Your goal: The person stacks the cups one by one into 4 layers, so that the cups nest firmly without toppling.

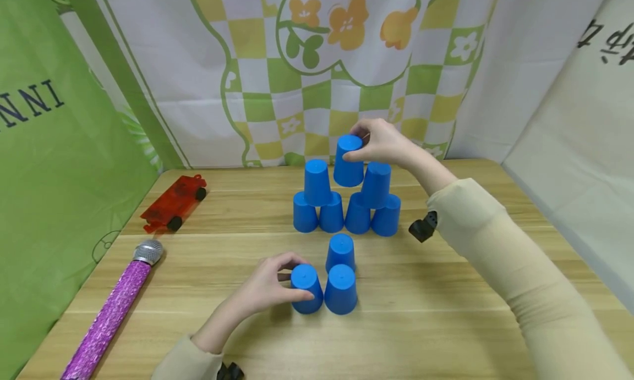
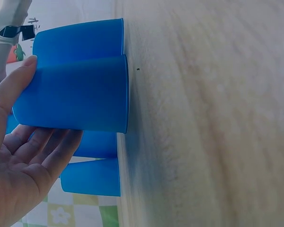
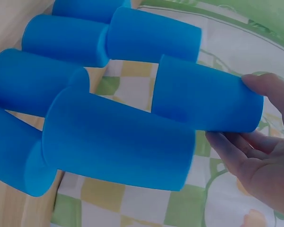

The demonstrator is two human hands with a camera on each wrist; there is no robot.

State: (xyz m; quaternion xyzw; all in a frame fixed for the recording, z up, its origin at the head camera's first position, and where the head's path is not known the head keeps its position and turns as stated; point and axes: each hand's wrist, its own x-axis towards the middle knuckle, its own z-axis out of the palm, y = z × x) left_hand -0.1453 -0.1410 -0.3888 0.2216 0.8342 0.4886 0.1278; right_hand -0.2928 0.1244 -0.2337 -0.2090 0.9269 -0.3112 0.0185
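My right hand grips an upside-down blue cup near its closed top. That cup hangs between and a little higher than two other raised blue cups, the left one and the right one. These two stand on a row of several upturned blue cups. Nearer the front, my left hand has its thumb and fingers around another blue cup, which stands rim down on the table. Beside it is a front blue cup, with one more blue cup just behind.
On the wooden table, a red toy car lies at the far left. A microphone with a glittery purple handle lies in front of it. A patterned curtain hangs at the back edge.
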